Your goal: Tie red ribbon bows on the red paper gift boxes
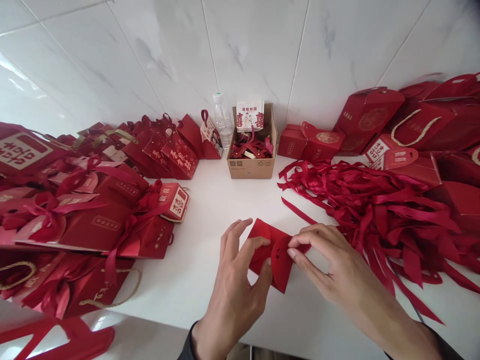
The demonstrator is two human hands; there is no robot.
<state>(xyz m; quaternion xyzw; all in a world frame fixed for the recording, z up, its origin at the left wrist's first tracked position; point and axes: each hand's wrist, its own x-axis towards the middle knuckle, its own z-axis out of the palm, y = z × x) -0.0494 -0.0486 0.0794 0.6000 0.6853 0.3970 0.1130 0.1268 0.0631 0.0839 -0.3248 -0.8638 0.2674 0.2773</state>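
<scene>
A: Which step, by the look of things?
B: Probably shaping the curved flap (279, 267) of a small red box (264, 251); folded well over, yet with card spread open on the left.

A: And for the next move?
B: Likely calls for a steady left and a fine touch at the punched holes; best done without creasing the card.

A: Hands?
B: On the left hand (240, 282), thumb and forefinger closed on the box, with other fingers loosely spread; on the right hand (332, 260), thumb and forefinger pinched together at the flap's right edge; impossible to tell about any ribbon inside that pinch.

A: Where, then, to find the box?
B: Between both hands, touching each at the fingertips; nearer the table's (204, 227) near edge than the back edge; just beyond the left thumb; hard to say, resting or lifted; apart from the ribbon pile (375, 210) toward the right end, and well short of the carton (251, 169) by the back edge.
</scene>
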